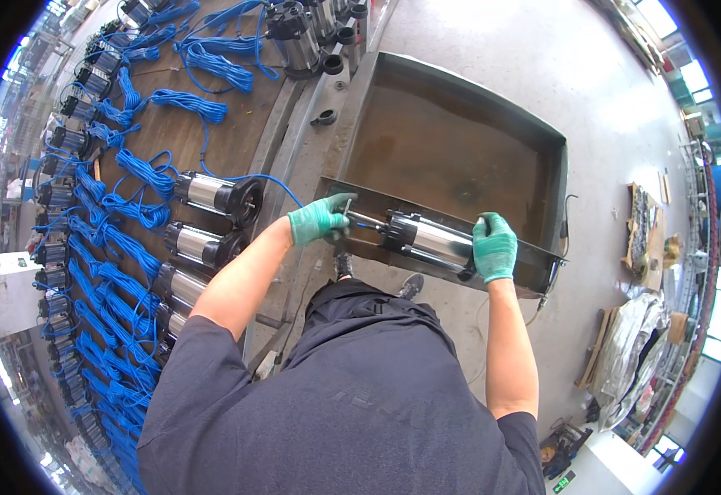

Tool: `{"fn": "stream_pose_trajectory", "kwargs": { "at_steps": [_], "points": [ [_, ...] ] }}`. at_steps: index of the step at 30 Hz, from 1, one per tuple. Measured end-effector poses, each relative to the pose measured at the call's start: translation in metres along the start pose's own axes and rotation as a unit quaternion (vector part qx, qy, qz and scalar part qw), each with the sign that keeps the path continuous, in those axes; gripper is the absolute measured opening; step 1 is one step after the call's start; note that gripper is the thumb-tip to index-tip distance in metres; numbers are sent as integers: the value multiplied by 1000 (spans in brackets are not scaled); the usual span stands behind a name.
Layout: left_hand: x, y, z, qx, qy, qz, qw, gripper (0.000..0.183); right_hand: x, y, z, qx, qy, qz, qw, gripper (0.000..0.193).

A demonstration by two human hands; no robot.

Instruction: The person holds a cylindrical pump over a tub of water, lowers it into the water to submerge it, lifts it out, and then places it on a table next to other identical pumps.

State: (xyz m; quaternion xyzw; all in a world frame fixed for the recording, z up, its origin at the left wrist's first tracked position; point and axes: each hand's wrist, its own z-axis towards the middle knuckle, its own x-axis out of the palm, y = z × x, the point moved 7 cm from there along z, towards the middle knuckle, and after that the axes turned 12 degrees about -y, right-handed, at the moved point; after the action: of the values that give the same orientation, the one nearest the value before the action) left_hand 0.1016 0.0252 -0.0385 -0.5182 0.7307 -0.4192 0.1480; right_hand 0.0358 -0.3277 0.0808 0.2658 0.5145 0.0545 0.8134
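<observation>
A silver cylindrical motor pump (428, 238) with black ends lies across the near ledge of a metal water tank (565, 177). My right hand (495, 247), in a green glove, grips the pump's right end from above. At its left end, my left hand (322, 220), also gloved in green, has its fingers closed around a slim metal rod (364, 220) pointing toward the pump's black end. A blue cable (282, 183) runs from the left up to my left hand. What lies inside that palm is hidden.
Brownish water (451, 140) fills the tank. To my left, a brown bench (249, 91) bears several similar pumps (212, 194) and coiled blue cables (191, 103). A black ring-shaped part (325, 118) sits on the metal rail. Silvery sheeting (631, 351) lies at the right.
</observation>
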Motion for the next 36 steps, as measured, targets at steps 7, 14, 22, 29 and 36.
{"fn": "stream_pose_trajectory", "kwargs": {
  "at_steps": [7, 14, 22, 29, 36],
  "points": [
    [2, -13, 7, 199, -108, 489, 842, 21, 0, 2, 0, 2, 3, 2, 1000, 13],
    [-6, 14, 1, -5, -43, 22, 999, 56, -2, 2, 0, -6, 3, -7, 1000, 12],
    [-8, -8, 5, 234, -116, 462, 848, 43, -1, 4, 0, 0, 7, 2, 1000, 13],
    [-4, 16, 3, -52, -51, -94, 993, 44, -2, 6, 0, -19, -3, 4, 1000, 13],
    [-1, -24, 1, 3, 32, 204, 978, 49, -3, 6, 0, -8, 5, 1, 1000, 13]
  ]
}}
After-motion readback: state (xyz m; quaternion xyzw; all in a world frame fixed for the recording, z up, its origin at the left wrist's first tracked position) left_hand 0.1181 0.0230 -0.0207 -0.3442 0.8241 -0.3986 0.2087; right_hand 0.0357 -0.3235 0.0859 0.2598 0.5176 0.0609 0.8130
